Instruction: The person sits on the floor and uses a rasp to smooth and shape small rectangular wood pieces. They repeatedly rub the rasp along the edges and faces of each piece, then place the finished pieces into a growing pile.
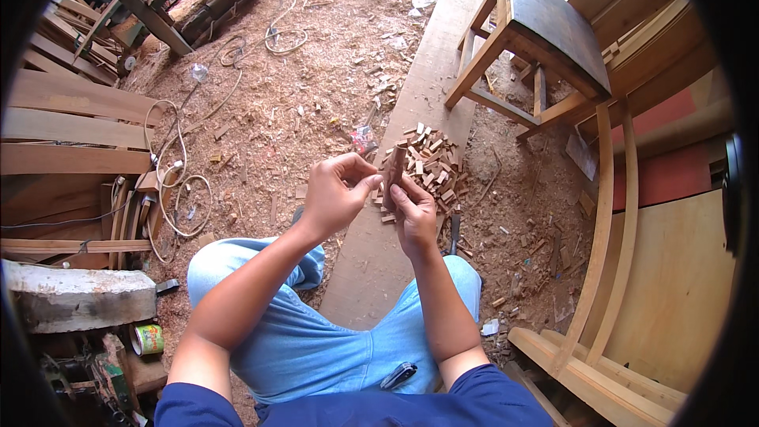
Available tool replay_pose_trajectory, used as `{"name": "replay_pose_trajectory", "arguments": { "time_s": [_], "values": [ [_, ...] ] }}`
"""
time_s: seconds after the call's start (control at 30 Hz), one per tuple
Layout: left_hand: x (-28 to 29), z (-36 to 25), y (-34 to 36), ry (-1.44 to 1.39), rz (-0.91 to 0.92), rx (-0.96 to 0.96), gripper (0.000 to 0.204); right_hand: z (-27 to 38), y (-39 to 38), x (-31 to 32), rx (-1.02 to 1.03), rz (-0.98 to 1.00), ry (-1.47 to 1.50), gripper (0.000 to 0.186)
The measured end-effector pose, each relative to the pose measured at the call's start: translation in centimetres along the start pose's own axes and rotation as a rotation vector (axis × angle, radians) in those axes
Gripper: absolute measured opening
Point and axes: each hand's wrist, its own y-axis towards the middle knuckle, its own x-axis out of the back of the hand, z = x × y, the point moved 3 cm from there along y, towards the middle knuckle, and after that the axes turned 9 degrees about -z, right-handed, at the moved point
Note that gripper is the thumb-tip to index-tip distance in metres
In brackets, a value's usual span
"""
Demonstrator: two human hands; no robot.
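My right hand [415, 217] grips a dark brown, flat, narrow piece [393, 176] standing roughly upright between thumb and fingers; its material is hard to tell. Just left of it is my left hand [340, 194], thumb and forefinger brought together in a pinch. Whatever that pinch may hold is too small to make out. Beyond both hands, a heap of small cut wooden blocks [435, 164] lies on a long flat board [368, 273] that runs between my knees. Beside my right knee a dark tool-like bar [455, 235] sticks up, partly hidden.
A wooden stool [557, 28] stands far right. Curved wooden frame parts [607, 269] lean at the right, near a plywood panel [668, 269]. Stacked planks [75, 126] and a looped cable [183, 182] lie left. Wood shavings [308, 79] cover the floor.
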Motion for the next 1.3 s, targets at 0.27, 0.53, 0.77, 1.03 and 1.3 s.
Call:
{"name": "replay_pose_trajectory", "arguments": {
  "time_s": [0.27,0.53,0.77,1.03,1.3],
  "values": [
    [0.0,-1.1,-0.2,0.077,-0.045,-0.156,0.008,-0.2,0.1,0.2,-0.050,-0.007,0.118,0.029],
    [-0.1,-0.6,-0.3,0.092,0.027,-0.078,0.006,-0.5,0.2,0.4,-0.069,-0.027,0.115,0.030],
    [-0.2,-0.7,-0.1,0.081,0.038,-0.086,0.006,-0.5,0.4,0.8,-0.079,0.004,0.161,0.029],
    [-0.2,-1.3,-0.1,0.105,-0.005,-0.119,0.007,-0.8,0.7,1.0,-0.101,0.003,0.149,0.025],
    [-0.1,-1.1,-0.2,0.095,-0.014,-0.075,0.007,-1.1,0.8,1.0,-0.129,-0.005,0.162,0.022]
  ]
}}
